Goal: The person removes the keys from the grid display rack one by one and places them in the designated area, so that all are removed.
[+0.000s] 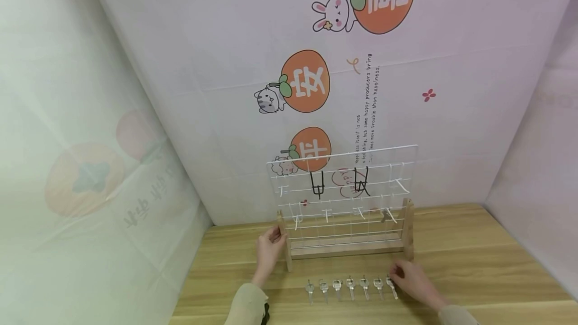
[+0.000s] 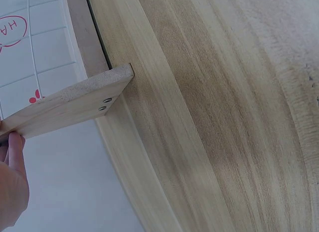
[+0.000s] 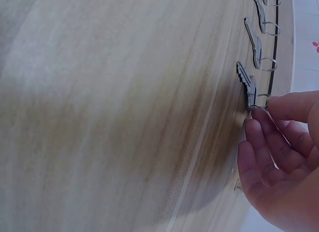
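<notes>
My left hand (image 1: 269, 251) grips the left wooden post (image 1: 286, 252) of a stand with a white wire grid; in the left wrist view, the fingers (image 2: 17, 152) lie against that post (image 2: 70, 105). My right hand (image 1: 413, 281) is at the right end of a row of silver keys, by the last key (image 1: 392, 289). In the right wrist view, thumb and finger pinch the small ring (image 3: 262, 98) of this key (image 3: 245, 82), whose blade lies on the table. The other fingers are loosely curled beneath.
Several more keys with rings, one being a middle key (image 1: 350, 287), lie in front of the stand. White hooks and black hooks (image 1: 318, 184) hang on the grid. A grey, key-like thing (image 1: 385, 215) hangs at its right. A printed cloth (image 1: 217, 139) covers the wall behind.
</notes>
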The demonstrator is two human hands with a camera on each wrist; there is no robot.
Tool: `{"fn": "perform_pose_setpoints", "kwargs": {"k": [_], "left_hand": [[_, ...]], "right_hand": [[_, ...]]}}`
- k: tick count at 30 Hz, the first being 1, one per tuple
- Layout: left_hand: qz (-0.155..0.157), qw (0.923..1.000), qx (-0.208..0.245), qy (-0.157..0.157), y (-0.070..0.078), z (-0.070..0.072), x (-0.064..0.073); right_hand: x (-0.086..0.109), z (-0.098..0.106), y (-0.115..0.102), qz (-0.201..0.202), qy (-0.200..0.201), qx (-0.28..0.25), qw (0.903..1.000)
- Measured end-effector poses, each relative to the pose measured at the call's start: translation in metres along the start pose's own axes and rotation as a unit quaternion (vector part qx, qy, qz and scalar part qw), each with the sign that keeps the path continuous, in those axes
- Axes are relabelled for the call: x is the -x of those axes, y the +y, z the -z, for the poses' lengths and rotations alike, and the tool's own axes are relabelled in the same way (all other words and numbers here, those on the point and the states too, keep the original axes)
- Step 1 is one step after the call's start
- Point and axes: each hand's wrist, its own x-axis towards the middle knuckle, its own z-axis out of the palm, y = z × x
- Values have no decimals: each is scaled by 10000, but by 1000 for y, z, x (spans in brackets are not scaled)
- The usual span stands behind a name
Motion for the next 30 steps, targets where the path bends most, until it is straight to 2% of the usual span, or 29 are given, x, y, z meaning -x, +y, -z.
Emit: {"fn": "perform_pose_setpoints", "kwargs": {"k": [10, 13, 20, 23, 30], "left_hand": [[13, 10000, -38, -18, 1, 0, 1], [38, 10000, -13, 9, -7, -3, -2], [120, 9998, 17, 152, -39, -9, -10], [94, 9998, 95, 145, -44, -8, -12], [72, 9998, 151, 110, -43, -7, -12]], "right_hand": [[2, 2, -6, 6, 23, -42, 10000], [2, 4, -7, 2, 18, -49, 10000], [-4, 14, -11, -190, 41, -315, 9993], [-8, 20, -13, -178, 215, -414, 9988], [-23, 39, -21, -79, 758, -322, 9966]]}}
